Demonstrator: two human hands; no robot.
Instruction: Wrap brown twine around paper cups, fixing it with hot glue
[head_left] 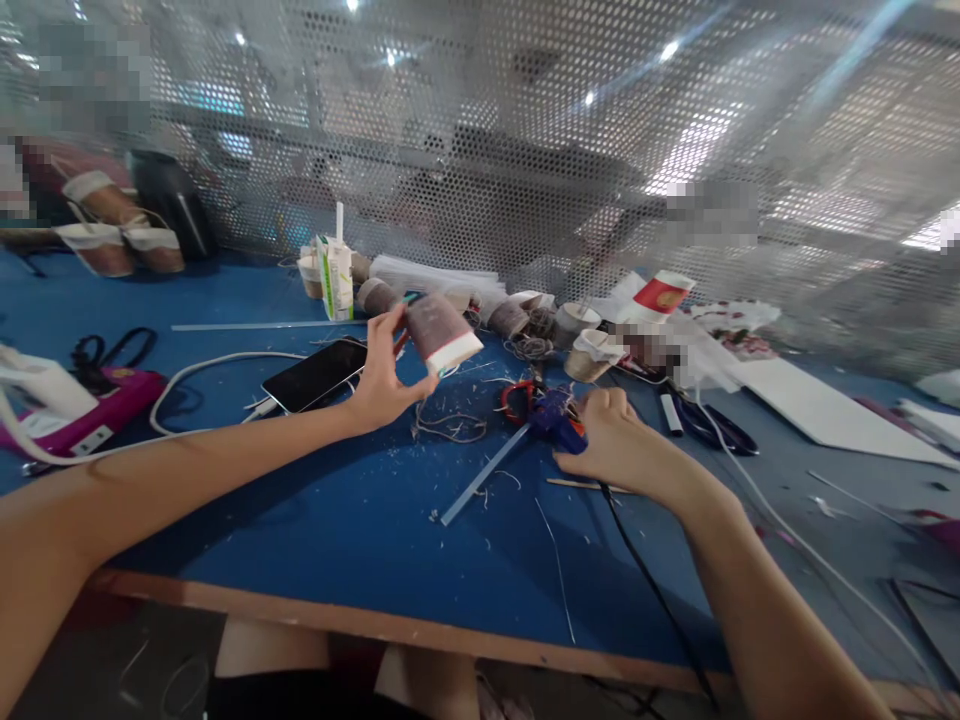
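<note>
Blue tabletop [337,530] separates near edge [375,624] from left grip [381,382] clamping cup [439,328] and right grip [619,438] clamping glue gun [556,415].

left hand [381,378] in wide pinch, right hand [616,436] palm down

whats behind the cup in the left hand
Behind the cup in the left hand, a white stack, a brown cup and the mesh screen show. Whatever lies directly behind the held cup is covered.

Glue gun [553,412] partly hidden by right fingers [598,400], held cup [437,326] blurred, power strip [97,425] cropped left
</note>
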